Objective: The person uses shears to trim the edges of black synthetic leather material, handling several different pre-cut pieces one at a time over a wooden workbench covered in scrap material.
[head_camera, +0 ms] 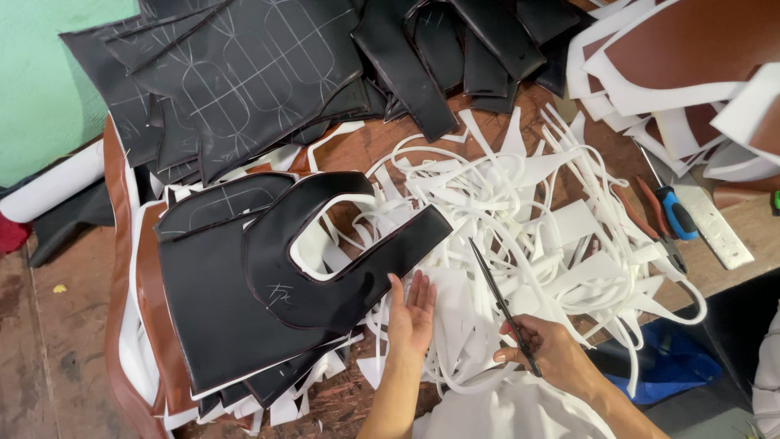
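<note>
My left hand (pixel 411 319) is lying open and flat, palm up, fingers spread a bit, just touching the lower edge of the black U-shaped panel (pixel 325 252) sitting on top of the stack. It's not gripping anything. My right hand (pixel 546 351) is closed around the handles of the black scissors (pixel 497 294), blades pointing up and away from me over the scrap; I can't tell if the blades are parted or shut.

As for progress, I'm judging I'm a good way in. The trimmed black panels (pixel 211 309) are piling up to my left with white foam edging peeking out underneath, and there's a massive tangle of white foam offcuts (pixel 520 211) right in front of me, thin strips looping everywhere. But there's plenty left by the look of it: a heap of black pieces with chalk markings (pixel 244 73) is waiting at the far side, plus brown panels with white borders (pixel 691 57) over on the far right.

The wooden bench (pixel 382 138) is barely showing through all this. A screwdriver with a blue handle (pixel 673 207) and orange-handled pliers (pixel 650 211) are lying next to a metal ruler (pixel 715 228) on the right. A green wall (pixel 49 73) is running behind the left side, and a brown sheet (pixel 122 268) is hanging off the bench edge toward the floor.
</note>
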